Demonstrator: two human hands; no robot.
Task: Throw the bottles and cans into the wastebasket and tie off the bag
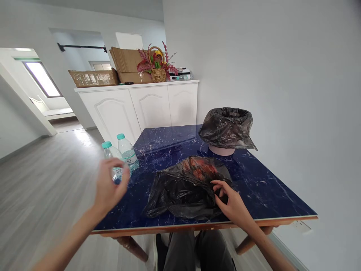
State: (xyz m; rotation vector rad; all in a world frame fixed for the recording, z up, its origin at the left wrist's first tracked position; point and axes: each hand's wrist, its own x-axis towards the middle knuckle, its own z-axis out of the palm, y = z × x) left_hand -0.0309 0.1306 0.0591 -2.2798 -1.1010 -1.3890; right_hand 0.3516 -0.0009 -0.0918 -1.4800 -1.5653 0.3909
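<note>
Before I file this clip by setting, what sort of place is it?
Probably a room in a home, perhaps a dining area: there's a blue marble-patterned table, a white panelled cabinet against the far side, and a decorative flower basket on top of it.

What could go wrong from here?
The left hand is in front of two bottles near the table's left edge; a bump might tip one off. The right hand is at a thin, crumpled black bag; a hard tug could perhaps tear it or shift the reddish contents showing through.
</note>
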